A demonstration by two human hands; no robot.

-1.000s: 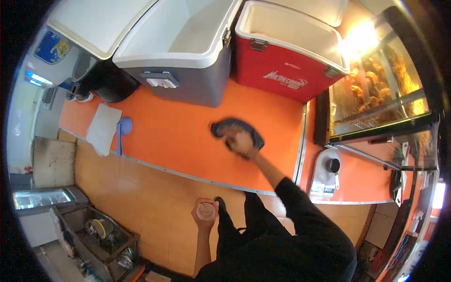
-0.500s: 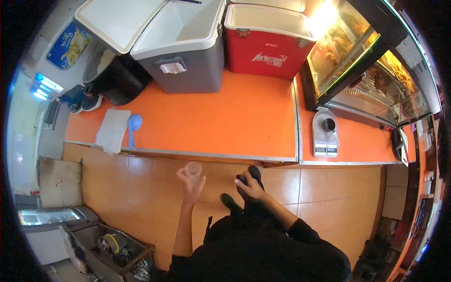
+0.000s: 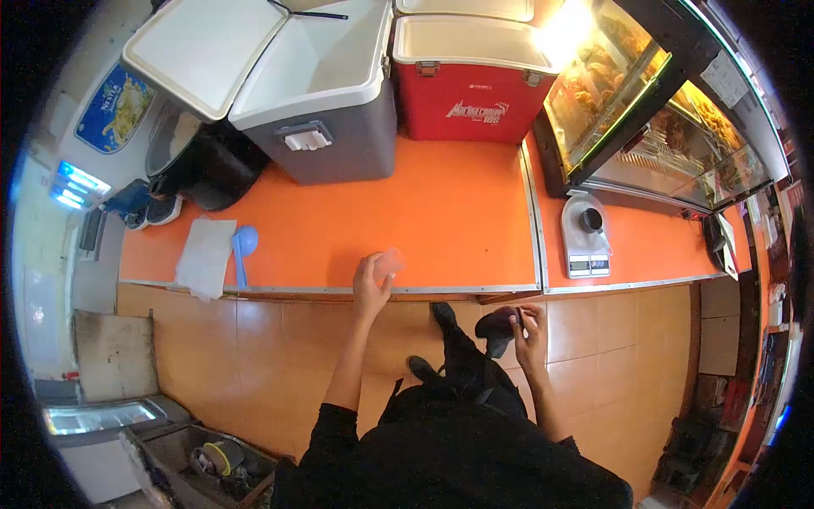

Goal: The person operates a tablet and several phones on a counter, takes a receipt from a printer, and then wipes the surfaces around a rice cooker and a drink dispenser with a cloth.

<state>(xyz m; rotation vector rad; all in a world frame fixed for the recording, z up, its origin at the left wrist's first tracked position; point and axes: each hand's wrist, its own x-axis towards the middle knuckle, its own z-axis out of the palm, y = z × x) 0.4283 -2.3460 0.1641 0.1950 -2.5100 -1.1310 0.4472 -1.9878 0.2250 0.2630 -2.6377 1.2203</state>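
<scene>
Left hand (image 3: 370,284) has its fingers wrapped round a small clear plastic cup (image 3: 389,263), holding it right over the front edge of the orange counter (image 3: 458,212); right hand (image 3: 527,332) is down by the hip, clenched on a dark cloth (image 3: 500,327); looks like the cup is mid-way to being set down; that'd want a flat bare patch of counter and a gentle let-go so it doesn't tip; a blue scoop (image 3: 242,246) and a white towel (image 3: 204,254) lie off to the left, the grey cooler (image 3: 326,110) sits behind.
</scene>
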